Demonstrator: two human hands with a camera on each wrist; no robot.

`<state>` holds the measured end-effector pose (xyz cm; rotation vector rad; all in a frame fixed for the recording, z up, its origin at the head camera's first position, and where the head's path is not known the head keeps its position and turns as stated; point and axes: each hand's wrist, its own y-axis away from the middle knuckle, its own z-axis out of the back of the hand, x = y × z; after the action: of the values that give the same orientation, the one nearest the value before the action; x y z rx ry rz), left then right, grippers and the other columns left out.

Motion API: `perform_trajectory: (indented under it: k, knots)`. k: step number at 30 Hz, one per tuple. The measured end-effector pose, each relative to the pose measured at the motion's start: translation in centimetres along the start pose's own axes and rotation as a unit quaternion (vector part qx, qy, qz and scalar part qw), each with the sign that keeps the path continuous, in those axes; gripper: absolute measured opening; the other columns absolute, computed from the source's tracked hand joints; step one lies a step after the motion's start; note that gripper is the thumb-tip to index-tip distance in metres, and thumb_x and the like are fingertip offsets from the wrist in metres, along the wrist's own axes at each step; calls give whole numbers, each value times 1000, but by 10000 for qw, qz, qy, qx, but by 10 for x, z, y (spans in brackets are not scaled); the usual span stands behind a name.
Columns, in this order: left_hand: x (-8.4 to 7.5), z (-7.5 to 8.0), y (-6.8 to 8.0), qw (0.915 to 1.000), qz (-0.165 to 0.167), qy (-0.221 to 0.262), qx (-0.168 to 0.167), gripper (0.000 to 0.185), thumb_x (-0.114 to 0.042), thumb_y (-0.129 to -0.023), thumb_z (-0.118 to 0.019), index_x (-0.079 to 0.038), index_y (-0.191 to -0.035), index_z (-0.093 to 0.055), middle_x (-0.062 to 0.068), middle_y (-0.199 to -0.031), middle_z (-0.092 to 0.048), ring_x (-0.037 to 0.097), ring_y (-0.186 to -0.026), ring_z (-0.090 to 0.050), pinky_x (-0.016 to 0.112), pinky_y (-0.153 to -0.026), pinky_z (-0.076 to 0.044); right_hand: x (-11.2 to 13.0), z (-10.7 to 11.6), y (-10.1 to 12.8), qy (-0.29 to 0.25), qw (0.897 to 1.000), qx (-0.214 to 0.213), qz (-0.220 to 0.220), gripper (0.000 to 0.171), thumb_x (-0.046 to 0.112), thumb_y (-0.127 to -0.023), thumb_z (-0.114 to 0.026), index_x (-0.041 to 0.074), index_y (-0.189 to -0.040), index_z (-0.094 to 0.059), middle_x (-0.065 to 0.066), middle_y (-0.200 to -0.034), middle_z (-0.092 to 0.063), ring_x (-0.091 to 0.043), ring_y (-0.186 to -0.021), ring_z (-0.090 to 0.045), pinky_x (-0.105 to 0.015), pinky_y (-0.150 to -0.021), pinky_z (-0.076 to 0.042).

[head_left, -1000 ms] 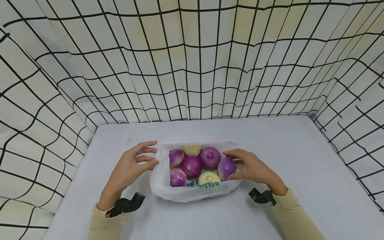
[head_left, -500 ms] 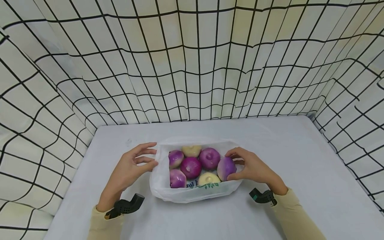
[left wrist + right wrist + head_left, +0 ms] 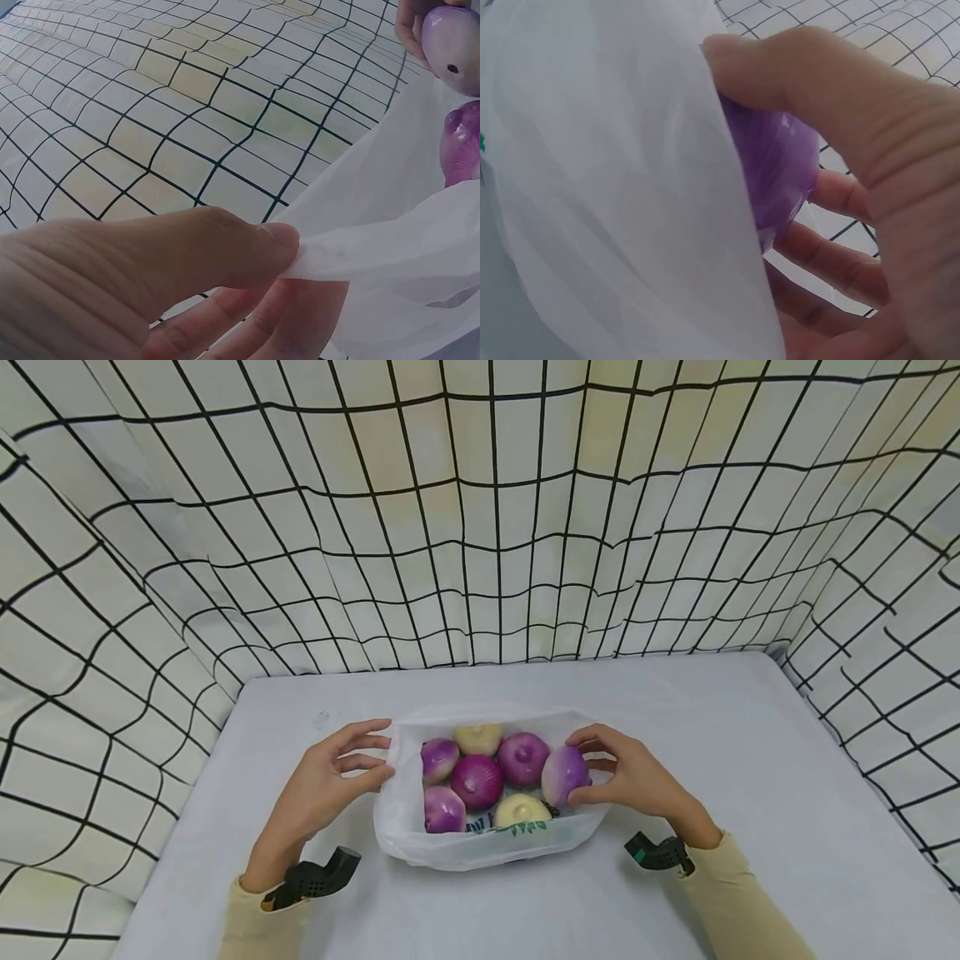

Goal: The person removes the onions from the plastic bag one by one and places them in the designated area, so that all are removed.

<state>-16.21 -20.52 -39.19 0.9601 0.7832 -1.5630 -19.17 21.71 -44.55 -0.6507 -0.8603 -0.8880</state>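
A white plastic bag (image 3: 480, 852) stands with its mouth spread wide around several round vegetables. At its left end my left hand (image 3: 330, 777) pinches the rim between thumb and fingers; the left wrist view shows the thumb (image 3: 259, 251) on top of the film. Inside the right end, my right hand (image 3: 637, 777) grips a shiny purple-and-white turnip (image 3: 562, 775). Its thumb (image 3: 757, 67) lies on the near side, the fingers behind. Beside the turnip are a purple onion (image 3: 523, 758), a darker red onion (image 3: 477, 782) and a pale yellow onion (image 3: 522, 810).
Two more purple-and-white vegetables, one a glossy bulb (image 3: 444, 810), lie at the bag's left, with a second pale onion (image 3: 478, 739) at the back. A white-covered table (image 3: 720, 718) bears the bag. Black netting (image 3: 495, 527) over pale sheeting encloses the back and sides.
The turnip in my right hand has tilted and risen slightly, now showing more of its white part and some dark print below. My left hand keeps its hold on the bag rim.
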Motion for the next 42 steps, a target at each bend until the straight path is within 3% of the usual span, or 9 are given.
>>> perform_trajectory:
  k: [10, 20, 42]
  knots:
    - [-1, -1, 0, 10000, -40, -2, 15, 62, -17, -93, -78, -15, -149, -53, 20, -137, -65, -4, -97, -71, 22, -79, -61, 3, 2, 3, -153, 9997, -195, 82, 67, 14, -76, -92, 9, -134, -58, -11, -134, -62, -13, -121, -65, -38, -105, -56]
    - [0, -1, 0, 10000, -62, -28, 8, 63, -17, -93, -78, -14, -150, -52, 20, -137, -64, -4, -97, -71, 22, -79, -61, 3, 7, 6, -122, 9985, -460, 256, 66, 14, -77, -92, 9, -134, -58, -12, -133, -62, -4, -118, -63, -16, -101, -53]
    - [4, -1, 0, 9999, -108, -106, -82, 64, -20, -92, -79, -16, -150, -53, 19, -137, -65, -4, -99, -71, 22, -79, -61, 8, 33, 11, -106, 9924, -1226, -19, 69, 13, -76, -92, 12, -136, -58, -8, -135, -62, 3, -118, -60, -11, -100, -51]
